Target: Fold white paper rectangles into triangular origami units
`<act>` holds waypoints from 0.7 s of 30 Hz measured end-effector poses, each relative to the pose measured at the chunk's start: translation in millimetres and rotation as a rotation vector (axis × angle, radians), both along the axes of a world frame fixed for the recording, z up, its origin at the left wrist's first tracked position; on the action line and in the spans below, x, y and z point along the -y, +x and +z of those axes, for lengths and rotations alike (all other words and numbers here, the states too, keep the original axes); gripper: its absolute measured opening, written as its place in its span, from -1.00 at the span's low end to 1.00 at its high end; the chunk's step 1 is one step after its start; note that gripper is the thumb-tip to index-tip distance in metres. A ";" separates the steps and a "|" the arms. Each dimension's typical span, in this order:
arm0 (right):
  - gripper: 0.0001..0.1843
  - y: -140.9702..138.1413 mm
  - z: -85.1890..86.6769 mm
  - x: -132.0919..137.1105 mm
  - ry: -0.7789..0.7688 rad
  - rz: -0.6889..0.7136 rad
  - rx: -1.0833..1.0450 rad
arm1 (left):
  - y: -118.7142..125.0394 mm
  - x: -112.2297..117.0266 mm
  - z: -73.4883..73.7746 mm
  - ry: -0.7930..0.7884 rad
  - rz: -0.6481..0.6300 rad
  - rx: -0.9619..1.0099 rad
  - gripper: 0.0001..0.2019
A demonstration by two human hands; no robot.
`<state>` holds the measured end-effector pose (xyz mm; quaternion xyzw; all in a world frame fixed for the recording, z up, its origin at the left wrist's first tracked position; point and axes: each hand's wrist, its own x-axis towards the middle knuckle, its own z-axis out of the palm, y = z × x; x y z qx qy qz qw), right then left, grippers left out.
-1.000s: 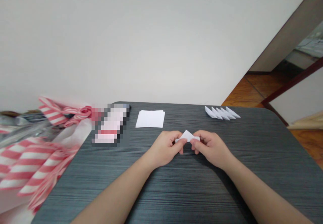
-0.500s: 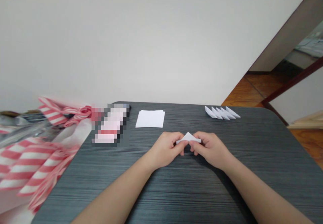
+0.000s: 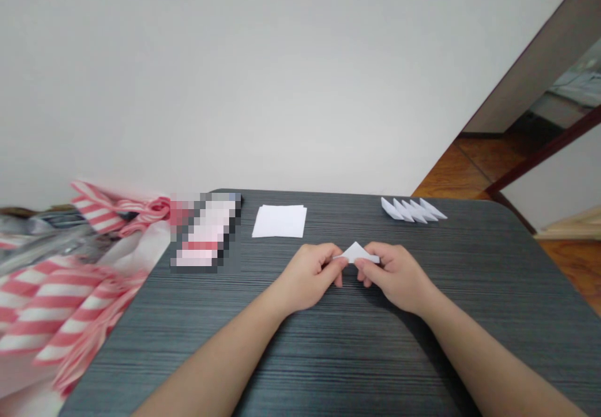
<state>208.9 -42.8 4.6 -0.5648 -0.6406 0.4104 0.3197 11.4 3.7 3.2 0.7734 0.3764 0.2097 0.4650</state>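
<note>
Left hand (image 3: 307, 277) and right hand (image 3: 394, 277) were closed, pinching a folded paper triangle (image 3: 357, 253) from both ends over the tabletop (image 3: 469, 342); folded pieces (image 3: 413, 209) stood ranked at 1 o'clock, paper squares (image 3: 279, 221) at 11 o'clock.

A small white paper triangle (image 3: 357, 253), folded flat, its point up and its long edge nearest the viewer, is pinched at both ends by the left hand (image 3: 310, 277) and right hand (image 3: 395, 277), over the middle of the dark tabletop (image 3: 328, 367).

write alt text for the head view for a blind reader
The left hand and right hand pinch a folded white paper triangle over a dark grey table, with a white paper stack and a row of paper triangles beyond.
</note>
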 end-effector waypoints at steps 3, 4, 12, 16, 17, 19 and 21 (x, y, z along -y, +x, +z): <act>-0.78 0.4 -3.5 -1.2 -0.018 -0.010 -0.007 | 0.0 -0.6 1.5 0.018 0.005 -0.007 -0.65; -0.80 0.7 -4.9 -1.4 -0.023 -0.016 -0.016 | -0.1 -0.7 1.9 0.020 0.009 -0.011 -0.65; -0.77 5.1 -2.4 -1.0 0.000 -0.042 -0.040 | 0.5 0.4 0.9 -0.006 0.052 -0.012 -0.63; -0.76 6.0 -0.2 -0.3 0.012 -0.052 -0.020 | 0.5 -0.1 0.3 -0.044 0.080 0.016 -0.65; -0.76 6.3 -0.5 -0.3 0.012 -0.058 -0.017 | 0.4 -0.3 0.5 -0.048 0.089 0.018 -0.66; -0.75 6.9 -1.8 -0.5 0.004 -0.063 -0.021 | 0.0 -0.6 1.0 -0.045 0.101 0.015 -0.66; -0.75 7.5 -3.9 -1.2 -0.012 -0.062 -0.040 | -0.7 -0.8 0.7 -0.037 0.107 0.015 -0.67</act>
